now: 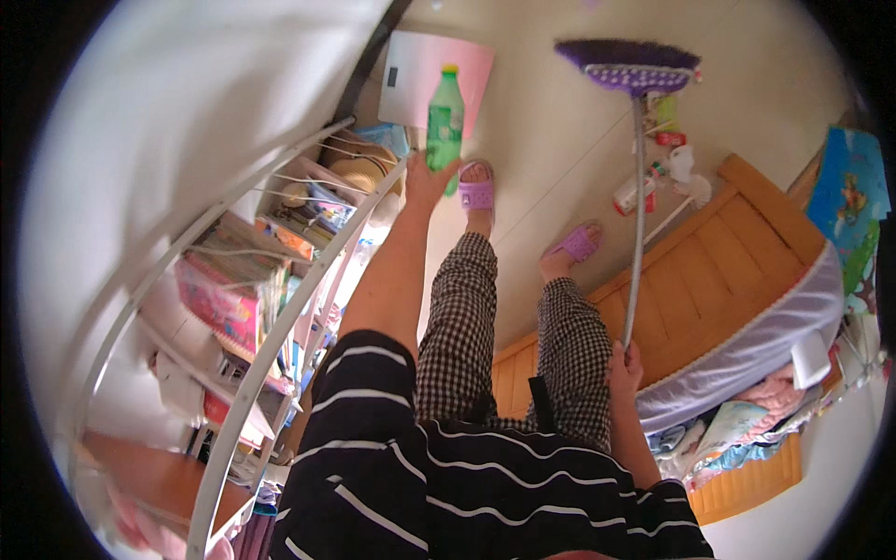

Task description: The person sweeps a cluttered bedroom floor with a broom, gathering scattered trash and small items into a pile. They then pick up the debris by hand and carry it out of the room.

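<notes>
My left hand [428,180] is stretched out ahead and grips the lower part of a green plastic bottle [445,119] with a yellow cap. The bottle is upright in the picture, in front of a pink and white flat scale [406,84] on the floor. Close to my right thigh, my right hand [625,367] is closed around the end of a grey broom handle [638,210]. The purple broom head [640,66] with dark bristles lies at the far end of the handle, on or just above the floor.
A white metal-framed shelf [280,336] with books and a straw hat stands on the left. Litter, including a red-and-white package [630,194], lies on the floor right of the handle. A wooden bed [707,266] with piled clothes is at the right. I wear purple slippers [477,192].
</notes>
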`<state>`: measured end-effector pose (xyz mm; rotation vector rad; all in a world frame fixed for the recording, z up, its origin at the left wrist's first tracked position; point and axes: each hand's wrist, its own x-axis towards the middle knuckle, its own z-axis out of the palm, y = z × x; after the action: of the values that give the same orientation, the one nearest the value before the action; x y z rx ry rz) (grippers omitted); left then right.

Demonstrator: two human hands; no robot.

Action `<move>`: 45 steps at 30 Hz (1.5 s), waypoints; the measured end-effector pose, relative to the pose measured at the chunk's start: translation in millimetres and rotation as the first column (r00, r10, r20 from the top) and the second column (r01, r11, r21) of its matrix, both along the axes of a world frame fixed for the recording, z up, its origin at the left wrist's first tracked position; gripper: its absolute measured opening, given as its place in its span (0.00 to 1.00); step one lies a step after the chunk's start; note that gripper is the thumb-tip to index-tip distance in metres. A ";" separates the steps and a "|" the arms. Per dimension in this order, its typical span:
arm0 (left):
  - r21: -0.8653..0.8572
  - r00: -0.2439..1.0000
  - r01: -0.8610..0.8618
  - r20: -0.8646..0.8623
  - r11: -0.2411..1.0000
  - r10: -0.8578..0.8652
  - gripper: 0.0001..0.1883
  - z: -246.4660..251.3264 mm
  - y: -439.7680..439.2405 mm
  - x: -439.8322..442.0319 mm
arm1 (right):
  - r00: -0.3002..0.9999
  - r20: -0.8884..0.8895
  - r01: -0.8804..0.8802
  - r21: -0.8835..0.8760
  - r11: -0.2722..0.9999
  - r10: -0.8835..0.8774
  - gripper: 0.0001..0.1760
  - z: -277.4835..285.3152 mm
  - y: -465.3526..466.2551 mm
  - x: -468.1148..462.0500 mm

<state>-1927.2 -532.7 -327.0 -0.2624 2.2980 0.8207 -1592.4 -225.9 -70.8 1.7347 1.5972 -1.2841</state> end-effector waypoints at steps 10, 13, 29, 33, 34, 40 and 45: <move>0.112 0.638 -0.761 -0.046 0.639 0.768 0.48 -165.7 -44.1 -52.1 | 0.980 0.155 0.140 -0.093 0.986 -0.125 0.12 18.3 33.2 -15.8; 0.146 0.613 -0.785 0.045 0.602 0.789 0.49 -188.7 -55.2 -42.7 | 0.962 0.228 0.160 -0.031 0.987 -0.148 0.11 25.8 36.8 -25.0; 0.350 0.938 -0.330 0.014 0.877 0.348 0.37 -0.8 108.9 -12.9 | 0.977 0.112 0.194 -0.085 0.977 -0.184 0.10 9.2 10.8 -36.6; 0.536 0.942 -0.336 0.198 0.774 0.272 0.32 52.4 196.9 7.9 | 0.994 0.091 0.072 -0.061 0.996 -0.066 0.13 3.1 6.0 -35.6; 0.526 0.882 -0.469 0.325 0.709 0.343 0.31 69.7 200.3 16.4 | 0.994 0.076 0.086 -0.086 0.993 -0.079 0.14 4.4 3.6 -36.3; 0.347 0.548 -0.800 0.754 0.489 0.361 0.28 125.6 189.5 92.0 | 0.931 0.080 -0.246 -0.582 0.775 0.356 0.19 49.2 2.4 -43.1; 0.186 0.303 -0.915 0.902 0.357 0.308 0.31 103.4 202.0 106.8 | 0.971 0.173 0.049 -0.816 0.575 0.163 0.27 -17.5 66.0 -50.7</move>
<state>-1820.4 -330.7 -223.6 -1.0898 0.8053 1.5869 -1643.1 -159.9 -88.3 1.1378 0.6808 -1.3999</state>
